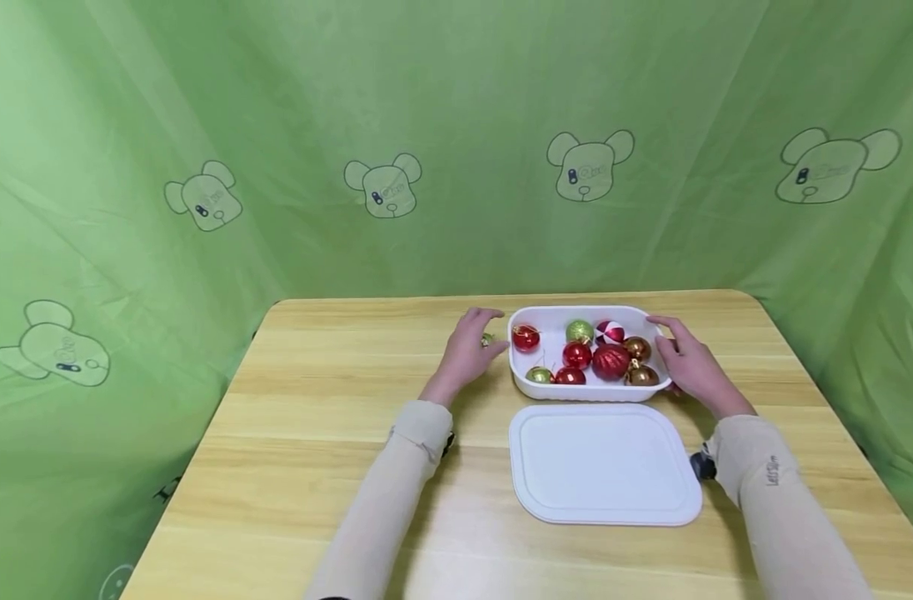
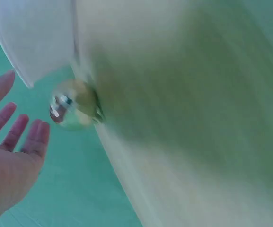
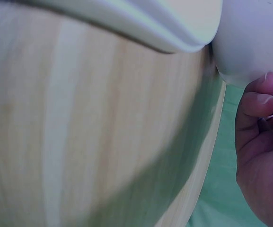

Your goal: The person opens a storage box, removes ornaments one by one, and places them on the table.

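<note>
A white plastic box [image 1: 587,392] stands on the table with several Christmas baubles inside: a shiny red one [image 1: 526,338], a green glittery one [image 1: 579,332], a red-and-white one [image 1: 610,332], a ridged dark red one [image 1: 611,362] and bronze ones [image 1: 636,348] among them. At its right end my right hand [image 1: 694,364] holds the box, fingertips [image 3: 266,84] curled against the wall. Beside the left end, my left hand [image 1: 466,350] is spread, fingers loosely bent and holding nothing. A shiny greenish-gold bauble [image 2: 74,104] sits on the table beyond this hand, mostly hidden in the head view.
The flat white lid [image 1: 605,464] lies on the wooden table [image 1: 314,467] just in front of the box. Green cloth [image 1: 471,242] with bear-head drawings hangs behind the table's far edge and along both sides.
</note>
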